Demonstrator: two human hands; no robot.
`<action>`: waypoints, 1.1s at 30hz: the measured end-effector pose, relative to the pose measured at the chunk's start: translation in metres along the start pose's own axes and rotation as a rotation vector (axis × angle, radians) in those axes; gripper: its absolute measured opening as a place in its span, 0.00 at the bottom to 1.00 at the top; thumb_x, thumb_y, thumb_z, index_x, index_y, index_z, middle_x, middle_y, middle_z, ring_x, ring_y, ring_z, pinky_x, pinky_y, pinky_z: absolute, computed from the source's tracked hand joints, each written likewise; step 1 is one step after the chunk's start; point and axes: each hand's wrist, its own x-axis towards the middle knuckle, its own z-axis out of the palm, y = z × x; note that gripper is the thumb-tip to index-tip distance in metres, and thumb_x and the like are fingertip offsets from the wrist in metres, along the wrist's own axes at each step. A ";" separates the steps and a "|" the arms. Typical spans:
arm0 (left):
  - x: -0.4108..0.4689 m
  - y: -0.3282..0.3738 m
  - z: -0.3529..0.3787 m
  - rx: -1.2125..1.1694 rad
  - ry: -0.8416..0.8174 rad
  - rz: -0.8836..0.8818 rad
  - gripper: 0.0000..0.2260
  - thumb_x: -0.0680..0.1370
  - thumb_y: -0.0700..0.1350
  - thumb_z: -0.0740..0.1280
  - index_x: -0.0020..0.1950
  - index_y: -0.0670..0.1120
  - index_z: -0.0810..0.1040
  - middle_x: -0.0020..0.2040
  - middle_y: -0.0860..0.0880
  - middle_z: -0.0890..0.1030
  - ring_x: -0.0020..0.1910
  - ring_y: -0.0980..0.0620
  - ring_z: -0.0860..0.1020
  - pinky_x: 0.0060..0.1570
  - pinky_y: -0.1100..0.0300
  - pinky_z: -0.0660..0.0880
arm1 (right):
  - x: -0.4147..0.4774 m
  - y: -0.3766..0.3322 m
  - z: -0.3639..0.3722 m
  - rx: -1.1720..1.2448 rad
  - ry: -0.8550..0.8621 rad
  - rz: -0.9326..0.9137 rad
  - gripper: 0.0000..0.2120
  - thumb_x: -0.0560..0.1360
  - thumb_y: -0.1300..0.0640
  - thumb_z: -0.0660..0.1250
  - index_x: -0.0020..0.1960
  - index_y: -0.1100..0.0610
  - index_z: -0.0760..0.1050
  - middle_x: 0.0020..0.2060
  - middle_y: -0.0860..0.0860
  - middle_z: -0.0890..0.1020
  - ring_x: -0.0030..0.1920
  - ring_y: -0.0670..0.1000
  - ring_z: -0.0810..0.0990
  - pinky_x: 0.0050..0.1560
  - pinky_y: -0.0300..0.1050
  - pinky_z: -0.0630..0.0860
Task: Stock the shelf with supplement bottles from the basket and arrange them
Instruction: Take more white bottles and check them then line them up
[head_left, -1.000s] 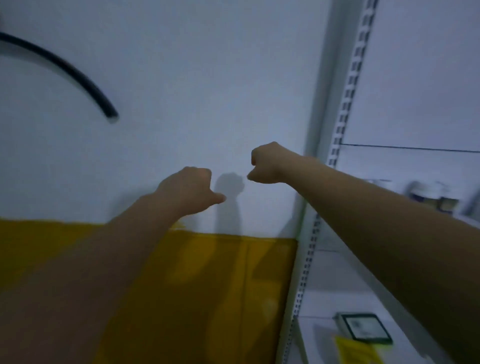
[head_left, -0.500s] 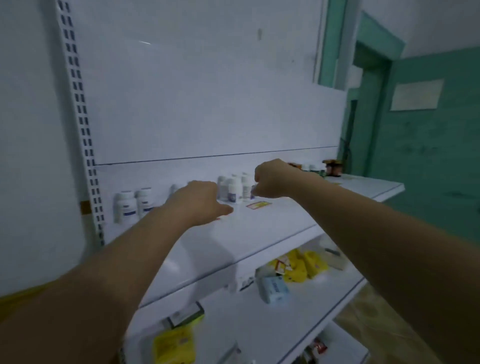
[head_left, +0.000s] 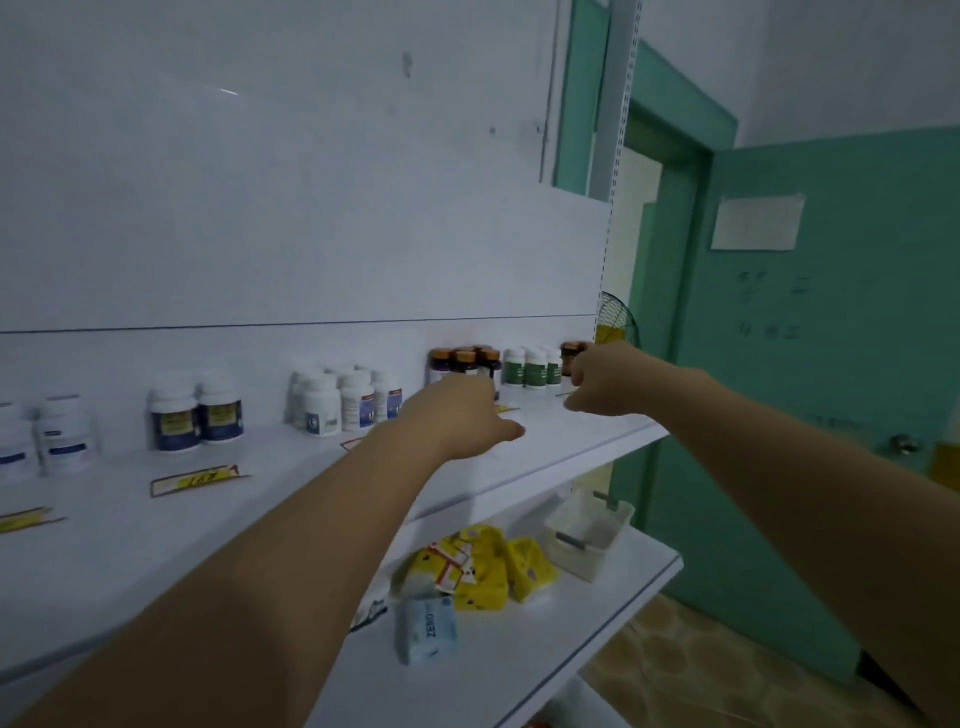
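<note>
Groups of supplement bottles stand along the back of the white upper shelf (head_left: 270, 519): white ones with blue labels (head_left: 60, 431), dark blue ones with yellow labels (head_left: 195, 415), white ones (head_left: 340, 400), amber ones with orange caps (head_left: 465, 362), white ones with green labels (head_left: 530, 366) and one brown bottle (head_left: 571, 353). My left hand (head_left: 462, 415) hovers over the shelf in front of the amber bottles, fingers curled, thumb out, holding nothing. My right hand (head_left: 597, 382) is a fist beside the brown bottle, with nothing visible in it. A white basket (head_left: 589, 535) sits on the lower shelf.
Price tags (head_left: 195, 478) lie on the upper shelf in front of the bottles. Yellow packets (head_left: 488, 566) and a pale blue pack (head_left: 426, 629) lie on the lower shelf. A teal door (head_left: 831, 415) stands to the right, a fan (head_left: 615, 322) behind the shelf end.
The view has swung right from a bare wall to the stocked shelf and on toward its right end. Both hands keep the same outstretched, curled pose.
</note>
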 end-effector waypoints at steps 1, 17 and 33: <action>0.006 -0.006 -0.002 0.003 0.022 -0.011 0.15 0.77 0.56 0.65 0.50 0.44 0.75 0.44 0.49 0.75 0.44 0.50 0.72 0.38 0.60 0.69 | 0.010 -0.005 0.001 0.007 0.021 -0.014 0.10 0.76 0.54 0.61 0.39 0.59 0.70 0.40 0.54 0.75 0.40 0.53 0.70 0.32 0.40 0.65; -0.036 -0.218 -0.030 0.154 0.311 -0.574 0.19 0.75 0.59 0.64 0.54 0.44 0.75 0.52 0.45 0.77 0.51 0.45 0.76 0.47 0.56 0.71 | 0.132 -0.241 0.027 0.277 0.058 -0.596 0.17 0.78 0.55 0.61 0.64 0.60 0.74 0.60 0.56 0.77 0.60 0.55 0.74 0.55 0.42 0.71; -0.051 -0.279 0.027 0.227 0.011 -0.885 0.50 0.70 0.75 0.48 0.77 0.40 0.44 0.78 0.43 0.45 0.77 0.47 0.45 0.74 0.53 0.44 | 0.200 -0.353 0.055 0.504 0.079 -0.669 0.21 0.80 0.56 0.59 0.70 0.63 0.63 0.64 0.62 0.71 0.62 0.59 0.72 0.51 0.44 0.69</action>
